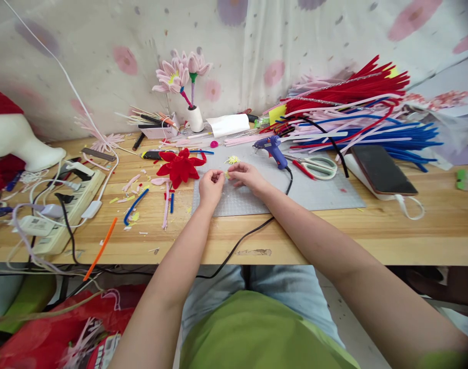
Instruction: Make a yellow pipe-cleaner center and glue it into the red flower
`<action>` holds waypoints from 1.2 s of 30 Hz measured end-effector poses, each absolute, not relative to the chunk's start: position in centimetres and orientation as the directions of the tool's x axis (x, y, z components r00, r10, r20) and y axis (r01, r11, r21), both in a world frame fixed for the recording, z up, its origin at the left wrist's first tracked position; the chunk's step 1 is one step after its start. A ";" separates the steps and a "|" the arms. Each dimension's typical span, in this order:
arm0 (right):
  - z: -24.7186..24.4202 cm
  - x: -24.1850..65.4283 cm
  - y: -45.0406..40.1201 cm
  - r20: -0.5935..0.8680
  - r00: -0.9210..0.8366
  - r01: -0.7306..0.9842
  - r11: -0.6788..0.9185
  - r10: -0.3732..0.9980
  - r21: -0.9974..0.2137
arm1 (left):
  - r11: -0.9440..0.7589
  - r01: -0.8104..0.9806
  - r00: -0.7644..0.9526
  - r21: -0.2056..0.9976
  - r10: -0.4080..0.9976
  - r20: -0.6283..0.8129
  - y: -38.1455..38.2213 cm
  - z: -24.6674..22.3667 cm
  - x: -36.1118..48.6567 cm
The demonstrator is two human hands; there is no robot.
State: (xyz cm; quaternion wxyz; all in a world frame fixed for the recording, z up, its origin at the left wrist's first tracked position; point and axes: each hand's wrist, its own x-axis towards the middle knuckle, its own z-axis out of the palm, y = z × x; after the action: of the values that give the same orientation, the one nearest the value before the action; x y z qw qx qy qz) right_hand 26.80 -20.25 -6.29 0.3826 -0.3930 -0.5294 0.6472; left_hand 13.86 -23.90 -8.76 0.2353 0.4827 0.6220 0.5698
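My left hand (211,189) is over the left part of the grey cutting mat (314,200), its thumb and fingertips pinched together. Close beside it, my right hand (248,178) has its fingers curled in towards the left fingertips. A tiny pale yellow bit (227,176) shows at the fingertips; its kind is too small to make out. Just behind the hands lies a small bunch of yellow strands (232,160). A red fuzzy flower (180,166) lies left of my left hand. To the right, a blue glue gun (271,149) rests on the mat.
Scissors (320,167) lie right of the glue gun, below piled pipe cleaners (352,97). A phone (383,169) is farther right. Pink flowers stand in a white vase (195,119) at the back. A power strip (70,210) and scraps occupy the left. The glue gun's cable (252,233) crosses the table edge.
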 end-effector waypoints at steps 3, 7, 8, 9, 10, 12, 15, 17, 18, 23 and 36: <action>-6.3 27.0 -19.8 -0.071 -0.263 -0.164 -0.117 0.962 -0.980 | -0.108 0.317 -0.436 0.942 0.866 0.246 -23.8 -8.8 13.9; -6.5 27.3 -19.0 -0.092 -0.154 -0.214 -0.124 0.984 -0.969 | -0.094 0.292 -0.448 0.952 0.866 0.222 -23.8 -8.7 13.9; -6.7 27.4 -18.9 -0.090 -0.143 -0.212 -0.120 0.986 -0.970 | -0.093 0.287 -0.450 0.953 0.866 0.220 -23.8 -8.7 13.9; -6.8 27.4 -18.7 -0.080 -0.133 -0.203 -0.106 0.988 -0.974 | -0.092 0.284 -0.452 0.954 0.865 0.218 -23.8 -8.7 13.9; -6.9 27.5 -18.6 -0.060 -0.124 -0.183 -0.082 0.990 -0.980 | -0.091 0.283 -0.453 0.955 0.864 0.217 -23.8 -8.7 13.9; -7.2 27.4 -18.4 0.019 -0.121 -0.117 0.005 0.993 -0.993 | -0.087 0.285 -0.455 0.955 0.864 0.215 -23.8 -8.7 13.9; -7.7 27.1 -18.5 0.184 -0.182 -0.042 0.180 0.966 -0.983 | -0.092 0.292 -0.446 0.952 0.868 0.220 -23.8 -8.9 13.9; -8.1 26.8 -18.7 0.244 -0.272 -0.071 0.233 0.931 -0.970 | -0.104 0.294 -0.434 0.950 0.871 0.230 -23.8 -9.0 13.9; -8.3 26.5 -18.8 0.252 -0.313 -0.092 0.235 0.916 -0.968 | -0.110 0.295 -0.429 0.949 0.872 0.235 -23.7 -9.0 13.8; -9.1 25.6 -18.9 0.245 -0.360 -0.105 0.222 0.900 -0.969 | -0.112 0.318 -0.416 0.941 0.876 0.245 -23.7 -9.1 13.9; -9.4 25.5 -18.6 0.178 -0.337 -0.107 0.150 0.925 -0.983 | -0.105 0.359 -0.399 0.928 0.881 0.255 -23.9 -8.8 14.0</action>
State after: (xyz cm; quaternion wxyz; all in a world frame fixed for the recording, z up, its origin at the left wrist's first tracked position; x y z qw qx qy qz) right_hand 25.54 -18.63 -9.36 0.4643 -0.3408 -0.5996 0.5557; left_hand 14.04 -23.86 -8.85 0.2352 0.4949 0.6261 0.5548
